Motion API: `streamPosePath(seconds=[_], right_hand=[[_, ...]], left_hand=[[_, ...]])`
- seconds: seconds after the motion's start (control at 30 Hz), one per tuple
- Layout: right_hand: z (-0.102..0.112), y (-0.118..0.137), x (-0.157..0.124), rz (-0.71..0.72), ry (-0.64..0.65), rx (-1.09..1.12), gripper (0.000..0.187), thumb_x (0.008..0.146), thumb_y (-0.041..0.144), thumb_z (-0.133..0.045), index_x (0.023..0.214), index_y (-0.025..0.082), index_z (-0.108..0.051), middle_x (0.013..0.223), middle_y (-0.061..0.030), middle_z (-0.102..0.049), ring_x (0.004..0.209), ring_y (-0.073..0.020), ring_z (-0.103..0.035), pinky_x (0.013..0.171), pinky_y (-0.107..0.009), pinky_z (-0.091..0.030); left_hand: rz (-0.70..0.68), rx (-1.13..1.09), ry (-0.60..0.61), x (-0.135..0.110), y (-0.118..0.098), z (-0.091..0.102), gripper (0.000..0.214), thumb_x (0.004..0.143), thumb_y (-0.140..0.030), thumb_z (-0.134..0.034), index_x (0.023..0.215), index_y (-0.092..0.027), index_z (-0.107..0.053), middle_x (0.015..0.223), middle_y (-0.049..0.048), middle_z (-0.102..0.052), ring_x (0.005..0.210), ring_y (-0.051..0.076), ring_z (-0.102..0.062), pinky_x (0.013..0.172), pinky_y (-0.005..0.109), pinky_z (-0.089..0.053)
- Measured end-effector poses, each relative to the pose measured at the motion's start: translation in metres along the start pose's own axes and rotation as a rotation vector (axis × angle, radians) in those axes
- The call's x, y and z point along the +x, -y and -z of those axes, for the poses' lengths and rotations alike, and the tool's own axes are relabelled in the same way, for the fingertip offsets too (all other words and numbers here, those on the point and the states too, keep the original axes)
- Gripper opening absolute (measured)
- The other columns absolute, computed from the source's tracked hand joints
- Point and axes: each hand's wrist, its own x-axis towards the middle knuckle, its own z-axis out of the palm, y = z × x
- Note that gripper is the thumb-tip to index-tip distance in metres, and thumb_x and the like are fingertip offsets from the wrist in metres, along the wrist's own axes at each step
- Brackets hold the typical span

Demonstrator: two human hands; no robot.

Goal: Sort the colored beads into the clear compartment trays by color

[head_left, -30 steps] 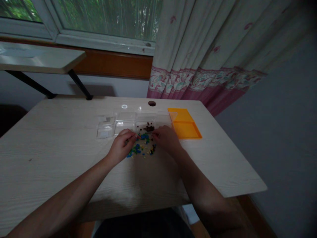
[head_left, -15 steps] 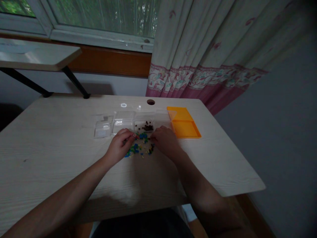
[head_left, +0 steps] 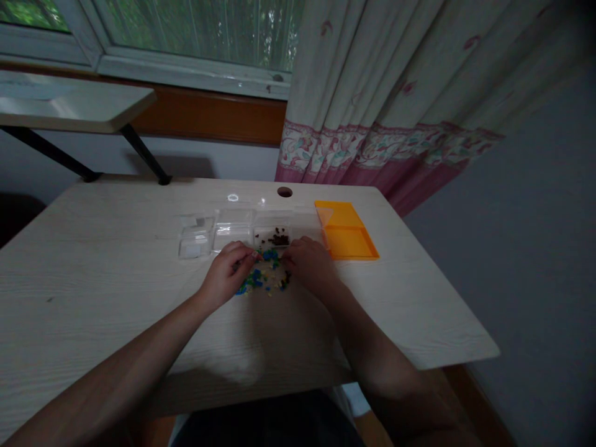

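Right hand [head_left: 311, 264] has dipped slightly toward the tiny toy bricks [head_left: 254, 279] | left hand [head_left: 226, 271] near-pinched, right curled; I can't tell how closed, or on what | bricks scattered on the surface [head_left: 400, 310] between them, likely light, stiff; I'd pinch opposite sides

Small pieces [head_left: 256, 277] and orange tray [head_left: 351, 243] look plastic, clear boxes [head_left: 233, 238] glossy plastic, tabletop [head_left: 116, 267] matt wood grain.

You wear the one camera on your head, above the near edge of the desk [head_left: 265, 341], facing forward and down. Your hands [head_left: 307, 264] look small near the centre of this wide view, the window [head_left: 200, 31] at eleven o'clock, the curtain [head_left: 377, 68] at one.
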Motion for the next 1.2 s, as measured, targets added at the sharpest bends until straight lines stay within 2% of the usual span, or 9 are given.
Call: streamPosePath(seconds=[0.17,0.27,0.37,0.43,0.53,0.67,0.8,0.93,1.2], right_hand=[[-0.003,0.0,0.002,-0.013,-0.019,0.046,0.021,0.09,0.025,-0.055,0.093,0.021,-0.075,0.094,-0.0068,-0.072,0.097,-0.0227,-0.059,0.08,-0.032,-0.042],[-0.003,-0.002,0.003,-0.042,-0.058,0.188,0.02,0.089,0.023,-0.057,0.093,0.021,-0.076,0.094,-0.0061,-0.072,0.096,-0.0206,-0.059,0.083,-0.031,-0.042],[-0.002,-0.002,0.005,-0.094,-0.125,0.492,0.017,0.087,0.025,-0.061,0.093,0.021,-0.077,0.093,-0.0047,-0.073,0.089,-0.0172,-0.06,0.081,-0.028,-0.043],[-0.002,-0.001,0.006,-0.147,-0.113,0.758,0.017,0.084,0.03,-0.065,0.09,0.02,-0.077,0.087,-0.0031,-0.072,0.08,-0.0147,-0.059,0.074,-0.027,-0.043],[-0.004,0.003,0.007,-0.2,0.004,1.182,0.023,0.076,0.04,-0.072,0.085,0.018,-0.076,0.072,0.0003,-0.068,0.066,-0.0115,-0.054,0.063,-0.025,-0.039],[-0.011,0.007,0.007,-0.191,0.188,1.547,0.032,0.067,0.045,-0.077,0.08,0.016,-0.073,0.06,0.0047,-0.057,0.055,-0.007,-0.043,0.054,-0.023,-0.03],[-0.017,0.01,0.008,-0.217,0.283,1.693,0.033,0.063,0.044,-0.082,0.076,0.016,-0.069,0.059,0.0067,-0.052,0.052,-0.0052,-0.039,0.051,-0.022,-0.026],[-0.019,0.013,0.008,-0.213,0.344,1.774,0.033,0.065,0.044,-0.081,0.078,0.016,-0.068,0.057,0.0075,-0.049,0.051,-0.0049,-0.038,0.049,-0.022,-0.023],[-0.014,0.017,0.006,-0.231,0.368,1.858,0.034,0.063,0.043,-0.082,0.079,0.016,-0.068,0.06,0.0058,-0.052,0.054,-0.0055,-0.041,0.05,-0.021,-0.025]], left_hand=[[-0.001,0.006,0.008,0.0,0.0,0.001,0.026,0.097,-0.031,-0.049,0.089,-0.018,-0.069,0.081,0.004,-0.058,0.083,0.017,-0.056,0.074,0.029,-0.044],[0.003,0.002,0.014,0.0,0.001,0.001,0.026,0.097,-0.032,-0.048,0.091,-0.018,-0.07,0.081,0.0042,-0.058,0.082,0.017,-0.056,0.074,0.03,-0.044],[0.003,0.002,0.005,-0.001,0.001,0.0,0.024,0.096,-0.033,-0.05,0.093,-0.018,-0.069,0.082,0.0039,-0.057,0.082,0.017,-0.056,0.073,0.029,-0.044],[0.002,0.012,0.0,-0.001,0.001,0.001,0.022,0.095,-0.033,-0.052,0.103,-0.019,-0.068,0.083,0.0033,-0.056,0.082,0.017,-0.055,0.073,0.029,-0.044],[-0.025,0.015,-0.004,-0.001,-0.002,0.002,0.029,0.094,-0.031,-0.054,0.119,-0.021,-0.063,0.088,0.0032,-0.056,0.084,0.016,-0.054,0.074,0.028,-0.045],[-0.108,-0.023,-0.016,-0.001,-0.005,0.004,0.024,0.093,-0.027,-0.057,0.114,-0.021,-0.066,0.088,0.0032,-0.057,0.083,0.015,-0.054,0.074,0.027,-0.046],[-0.146,-0.037,-0.032,-0.001,-0.006,0.005,0.019,0.093,-0.024,-0.057,0.107,-0.022,-0.07,0.084,0.0021,-0.056,0.08,0.014,-0.054,0.071,0.026,-0.046],[-0.14,-0.05,-0.04,-0.001,-0.004,0.005,0.019,0.092,-0.023,-0.058,0.105,-0.023,-0.072,0.082,0.0018,-0.055,0.079,0.013,-0.054,0.071,0.026,-0.046],[-0.143,-0.052,-0.029,-0.002,-0.001,0.004,0.024,0.093,-0.025,-0.057,0.113,-0.026,-0.07,0.085,0.0022,-0.056,0.083,0.014,-0.055,0.073,0.027,-0.047]])
